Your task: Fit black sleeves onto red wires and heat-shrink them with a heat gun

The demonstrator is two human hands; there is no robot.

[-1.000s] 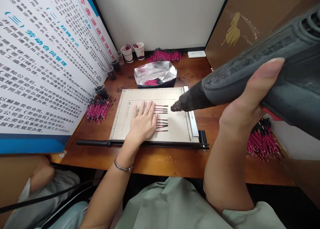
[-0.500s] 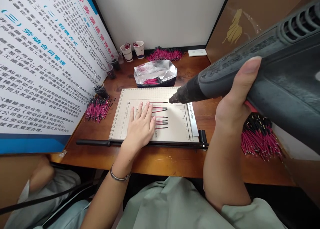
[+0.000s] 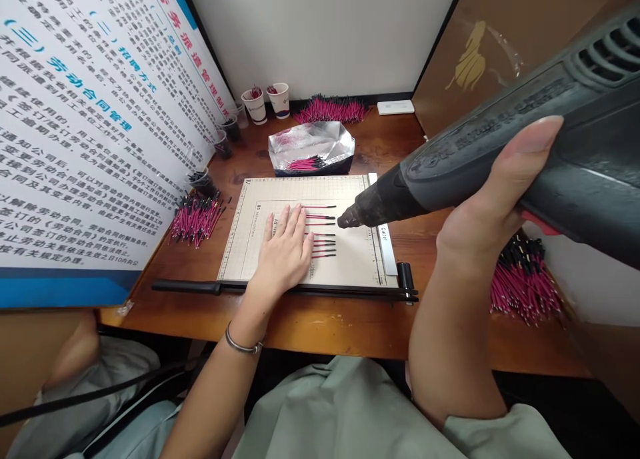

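My left hand [image 3: 284, 251] lies flat with fingers stretched over several short red wires [image 3: 323, 235], pressing them on the board of a paper cutter [image 3: 350, 269]. The wires' black-sleeved ends stick out to the right of my fingers in a spaced row. In my right hand [image 3: 493, 192] is a dark heat gun [image 3: 445, 162], its thumb along the body and the other fingers hidden behind it. The gun's nozzle [image 3: 350, 217] points down and left, close to the sleeved ends near the upper wires.
A foil bag [image 3: 313, 142] of wires stands behind the board. Wire bundles lie at left [image 3: 197, 217], back [image 3: 333, 109] and right [image 3: 527, 282]. Paper cups [image 3: 279, 100] and small plastic cups line the back left. The cutter's handle [image 3: 185, 285] runs along the front. Another person's arm [image 3: 75, 352] shows lower left.
The heat gun's nozzle has moved slightly down toward the front, from the topmost wire to the wires just below. My right hand has shifted right; my left hand stays on the wires.
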